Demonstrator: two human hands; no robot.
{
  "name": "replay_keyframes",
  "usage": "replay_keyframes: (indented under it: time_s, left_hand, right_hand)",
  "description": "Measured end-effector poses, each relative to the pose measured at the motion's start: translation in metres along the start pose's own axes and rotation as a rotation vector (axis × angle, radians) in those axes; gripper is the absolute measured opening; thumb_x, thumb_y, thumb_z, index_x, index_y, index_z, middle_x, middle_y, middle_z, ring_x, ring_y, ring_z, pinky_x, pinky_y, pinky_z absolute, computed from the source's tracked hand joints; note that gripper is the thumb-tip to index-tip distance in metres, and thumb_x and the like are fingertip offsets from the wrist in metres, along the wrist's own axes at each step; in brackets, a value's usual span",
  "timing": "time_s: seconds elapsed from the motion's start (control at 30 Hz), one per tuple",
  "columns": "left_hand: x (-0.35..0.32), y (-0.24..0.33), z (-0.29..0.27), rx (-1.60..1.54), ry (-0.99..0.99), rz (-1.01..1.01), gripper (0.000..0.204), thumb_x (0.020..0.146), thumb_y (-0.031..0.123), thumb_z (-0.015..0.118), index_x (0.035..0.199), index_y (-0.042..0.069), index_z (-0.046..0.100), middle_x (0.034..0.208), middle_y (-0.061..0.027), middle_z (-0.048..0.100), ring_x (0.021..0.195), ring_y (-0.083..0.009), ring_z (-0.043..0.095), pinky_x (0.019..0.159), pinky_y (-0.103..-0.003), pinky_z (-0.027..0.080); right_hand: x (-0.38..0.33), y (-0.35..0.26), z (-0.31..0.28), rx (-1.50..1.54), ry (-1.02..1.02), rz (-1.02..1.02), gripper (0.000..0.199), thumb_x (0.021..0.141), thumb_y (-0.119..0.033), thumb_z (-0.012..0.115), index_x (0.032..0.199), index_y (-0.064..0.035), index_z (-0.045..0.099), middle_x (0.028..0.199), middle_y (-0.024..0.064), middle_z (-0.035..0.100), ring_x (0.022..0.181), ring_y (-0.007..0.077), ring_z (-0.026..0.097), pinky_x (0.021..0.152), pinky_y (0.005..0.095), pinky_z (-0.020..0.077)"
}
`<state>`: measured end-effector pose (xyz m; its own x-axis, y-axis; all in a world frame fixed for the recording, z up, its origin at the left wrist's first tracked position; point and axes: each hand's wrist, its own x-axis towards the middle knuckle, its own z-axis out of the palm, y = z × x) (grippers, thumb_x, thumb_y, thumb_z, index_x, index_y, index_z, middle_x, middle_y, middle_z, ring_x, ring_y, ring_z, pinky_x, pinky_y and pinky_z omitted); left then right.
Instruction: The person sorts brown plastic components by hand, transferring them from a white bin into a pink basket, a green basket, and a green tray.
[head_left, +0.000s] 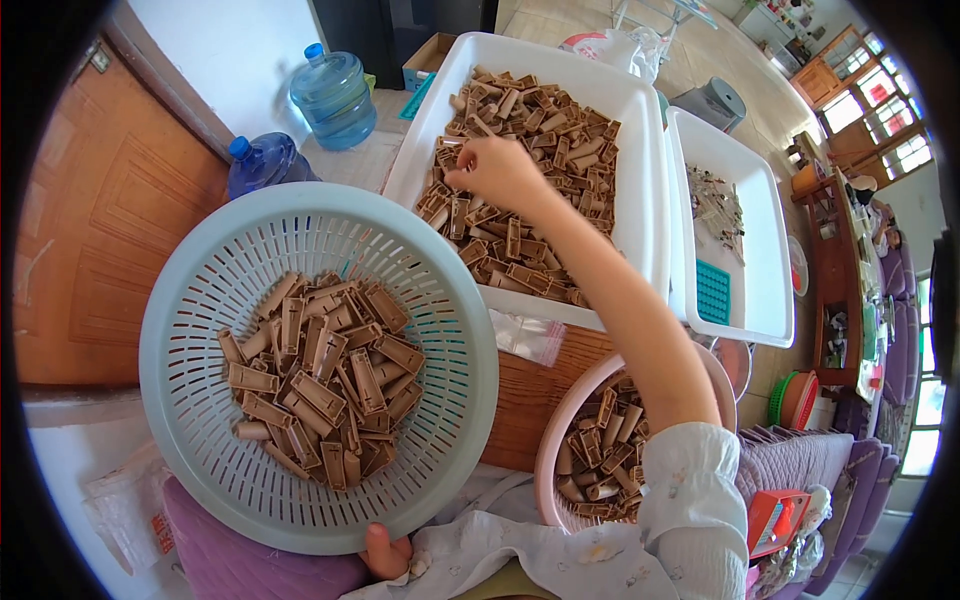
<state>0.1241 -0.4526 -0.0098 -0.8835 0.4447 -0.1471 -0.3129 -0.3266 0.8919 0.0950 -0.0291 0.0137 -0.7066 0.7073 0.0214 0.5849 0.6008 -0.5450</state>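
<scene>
A light grey-blue plastic colander (190, 400) is tilted toward me at the left, with a heap of brown hollow plastic pieces (320, 395) in it. My left hand (388, 555) grips its near rim; the thumb shows and the other fingers are hidden beneath. Across the table, my right hand (497, 172) reaches into a large white tub (640, 190) filled with the same brown pieces (545, 130). Its fingers are curled closed at the left part of the pile, and what they hold is hidden. Under my right forearm stands a pink basket (552, 450) with more brown pieces.
A second white tub (765, 250) to the right holds thin pale parts and a teal grid tray (713, 293). Two blue water jugs (333, 95) stand at the far left. A clear plastic bag (527, 337) lies on the wooden tabletop (520, 400). Purple padded seating (800, 465) is at the right.
</scene>
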Motion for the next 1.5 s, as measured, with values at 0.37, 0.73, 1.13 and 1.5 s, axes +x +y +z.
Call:
replay_keyframes:
  time_s: [0.37, 0.73, 1.13, 1.5]
  left_hand:
    - [0.001, -0.001, 0.004, 0.022, 0.016, 0.016, 0.072, 0.074, 0.023, 0.055, 0.132, 0.005, 0.017, 0.13, -0.0123, 0.028, 0.116, -0.0275, 0.033, 0.095, -0.043, 0.027]
    - [0.001, -0.001, -0.002, 0.056, 0.033, 0.015, 0.073, 0.074, 0.024, 0.055, 0.132, 0.004, 0.016, 0.13, -0.0131, 0.028, 0.116, -0.0284, 0.033, 0.095, -0.043, 0.028]
    - [0.001, 0.001, 0.006, 0.046, 0.059, 0.009, 0.074, 0.074, 0.025, 0.056, 0.132, 0.005, 0.015, 0.131, -0.0127, 0.027, 0.117, -0.0282, 0.031, 0.096, -0.043, 0.026]
    - [0.0, 0.0, 0.003, 0.042, 0.1, -0.008, 0.074, 0.072, 0.023, 0.057, 0.132, 0.005, 0.017, 0.13, -0.0128, 0.028, 0.116, -0.0284, 0.032, 0.095, -0.043, 0.027]
  right_hand:
    - [0.013, 0.01, 0.04, -0.032, 0.273, 0.091, 0.012, 0.06, -0.015, 0.06, 0.067, -0.0043, 0.058, 0.083, 0.0147, 0.055, 0.08, 0.0279, 0.055, 0.069, 0.0359, 0.0455]
    - [-0.017, 0.02, 0.004, 0.233, 0.025, -0.166, 0.036, 0.064, -0.012, 0.061, 0.094, 0.0001, 0.046, 0.077, 0.0145, 0.059, 0.075, 0.0291, 0.058, 0.067, 0.034, 0.0454]
    - [0.008, 0.018, -0.038, 0.81, 0.086, 0.361, 0.016, 0.08, -0.009, 0.044, 0.091, -0.003, 0.055, 0.077, 0.0051, 0.057, 0.073, 0.0126, 0.058, 0.058, 0.0251, 0.0503]
    - [-0.002, 0.041, -0.076, 1.862, 0.201, 0.388, 0.011, 0.083, -0.006, 0.041, 0.081, 0.0017, 0.047, 0.08, 0.0113, 0.052, 0.072, 0.0202, 0.056, 0.064, 0.0327, 0.0525]
